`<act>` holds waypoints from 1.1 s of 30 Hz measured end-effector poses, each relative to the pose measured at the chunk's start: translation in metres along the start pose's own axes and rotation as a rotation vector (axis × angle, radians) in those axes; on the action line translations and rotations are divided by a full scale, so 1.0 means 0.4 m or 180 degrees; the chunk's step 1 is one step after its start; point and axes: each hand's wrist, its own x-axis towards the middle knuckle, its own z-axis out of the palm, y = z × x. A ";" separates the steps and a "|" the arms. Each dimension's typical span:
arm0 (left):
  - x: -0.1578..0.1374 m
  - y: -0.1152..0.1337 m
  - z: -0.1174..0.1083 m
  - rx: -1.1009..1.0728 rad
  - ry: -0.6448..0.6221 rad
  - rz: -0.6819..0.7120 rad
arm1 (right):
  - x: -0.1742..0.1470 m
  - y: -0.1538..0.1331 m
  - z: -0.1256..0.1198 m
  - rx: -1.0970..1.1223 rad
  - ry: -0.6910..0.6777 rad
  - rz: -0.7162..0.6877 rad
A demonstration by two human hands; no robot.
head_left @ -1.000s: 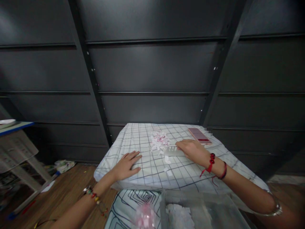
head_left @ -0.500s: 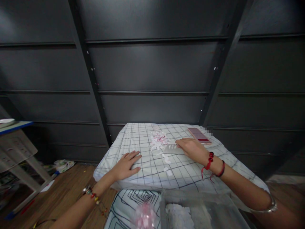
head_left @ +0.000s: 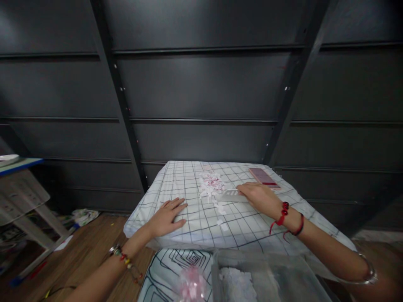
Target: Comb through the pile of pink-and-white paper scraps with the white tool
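My right hand (head_left: 260, 198) grips a flat, pale scraper-like piece with a row of slots (head_left: 231, 195), tilted on its edge over the cloth. Just left of that piece lies a heap of white and pink paper scraps (head_left: 211, 182), and its near end touches or almost touches them. A few loose white scraps (head_left: 223, 225) trail toward me. My left hand (head_left: 168, 217) rests flat on the checked tablecloth (head_left: 189, 180), fingers spread, holding nothing. Behind my right hand lies a pink phone (head_left: 264, 178).
A grey translucent bin (head_left: 215, 272) with whitish paper inside stands at the table's near edge. Left of it, a clear bag with pink contents (head_left: 191, 285) sits on a patterned surface (head_left: 163, 268). A blue-edged desk (head_left: 22, 167) stands at left. Dark wall panels (head_left: 201, 84) rise behind.
My right hand and the slotted piece have shifted slightly right, away from the scrap heap. My left hand stays in place.
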 end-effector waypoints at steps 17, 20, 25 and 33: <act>0.004 -0.004 0.005 -0.0103 0.0033 -0.0009 | 0.019 -0.010 0.017 -0.0019 0.0222 0.0042; 0.002 -0.003 0.003 -0.0106 0.0017 -0.0003 | 0.030 -0.027 0.023 -0.0052 0.0285 -0.0061; 0.000 0.000 -0.001 -0.0108 0.0033 0.0007 | 0.040 -0.039 0.031 -0.0060 0.0339 -0.0254; 0.006 -0.003 0.004 -0.0084 -0.0021 -0.0015 | 0.013 -0.008 0.019 0.0005 0.0470 -0.0516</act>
